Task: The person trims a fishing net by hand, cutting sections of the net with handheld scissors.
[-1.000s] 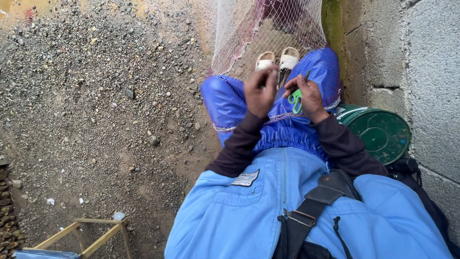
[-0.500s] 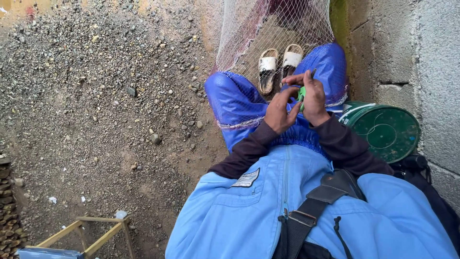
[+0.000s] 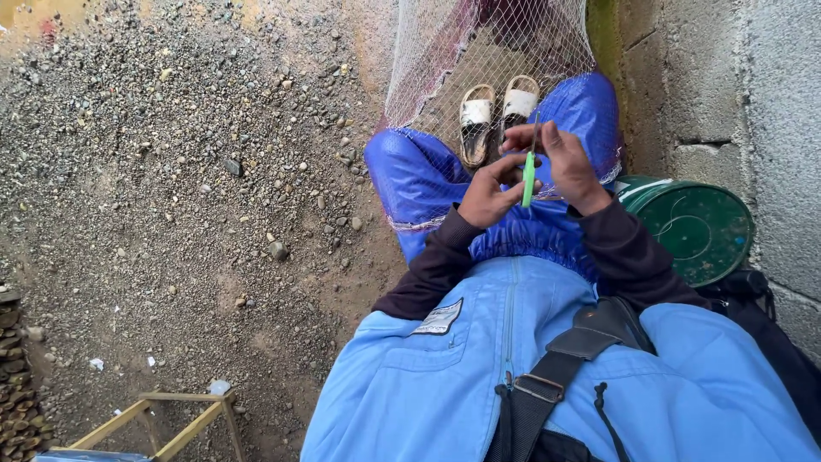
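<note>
Looking down from your head, you see your own lap, legs in shiny blue trousers stretched out ahead over gravel ground (image 3: 171,171). Your two hands meet above your knees. Your left hand (image 3: 489,190) is curled, its fingers pinched around the lower part of a slim green netting needle (image 3: 529,175), which stands nearly upright between both hands. Your right hand (image 3: 566,162) is also curled, fingers bent toward the top of the needle and touching it there; whether it grips the needle or the thread beside it, I cannot tell. A pale fishing net (image 3: 479,60) hangs stretched from the top of the view down to your knees, draped across both legs, and your hands rest against its lower edge. Through the mesh you can make out your feet in a pair of beige sandals (image 3: 498,111), side by side. To your right, a round green lid (image 3: 697,227) lies on the ground against a grey concrete wall (image 3: 753,103). A dark strap (image 3: 564,351) crosses your blue jacket. At lower left stands a yellow wooden frame (image 3: 162,423).
</note>
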